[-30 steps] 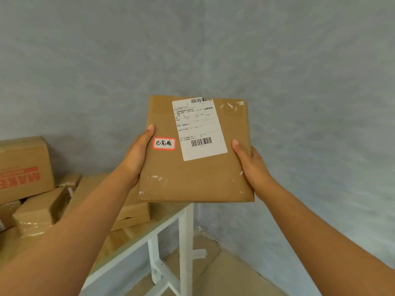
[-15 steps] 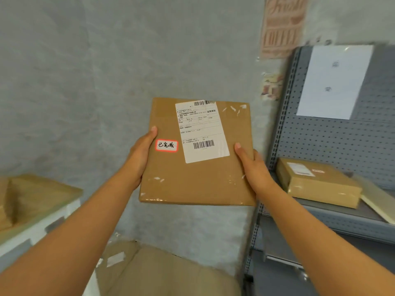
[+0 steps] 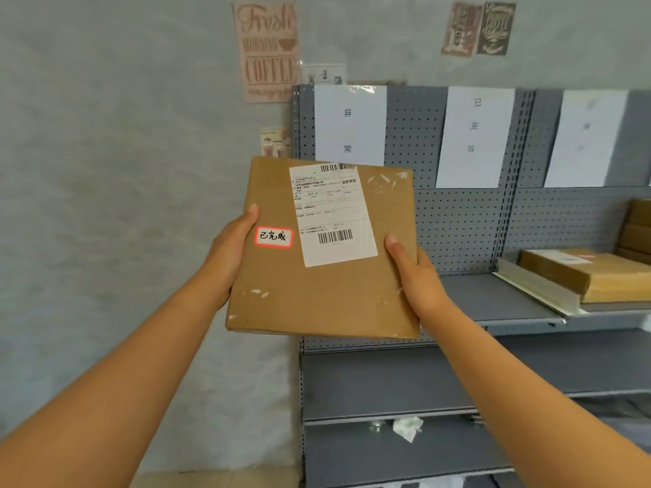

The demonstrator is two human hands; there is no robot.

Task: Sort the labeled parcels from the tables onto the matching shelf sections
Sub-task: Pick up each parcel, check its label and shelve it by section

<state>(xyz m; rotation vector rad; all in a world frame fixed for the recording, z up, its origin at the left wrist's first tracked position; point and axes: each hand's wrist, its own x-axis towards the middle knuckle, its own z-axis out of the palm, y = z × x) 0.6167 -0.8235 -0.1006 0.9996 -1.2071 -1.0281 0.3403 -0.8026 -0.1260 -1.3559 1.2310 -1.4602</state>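
Observation:
I hold a flat brown cardboard parcel up in front of me, facing me. It carries a white shipping label and a small red-edged sticker reading 已完成. My left hand grips its left edge, thumb on the front. My right hand grips its right edge the same way. Behind it stands a grey pegboard shelf unit with paper signs: 异常 at the left, 已完成 in the middle, and a blurred third sign at the right.
On the upper shelf board at the right lie a flat brown parcel on a white one, with more boxes behind. Lower shelves hold a crumpled white scrap. Posters hang on the grey wall to the left.
My view has swung right from the table with boxes to the shelf unit, so more of the shelf and its signs show. Both hands keep the same hold on the parcel.

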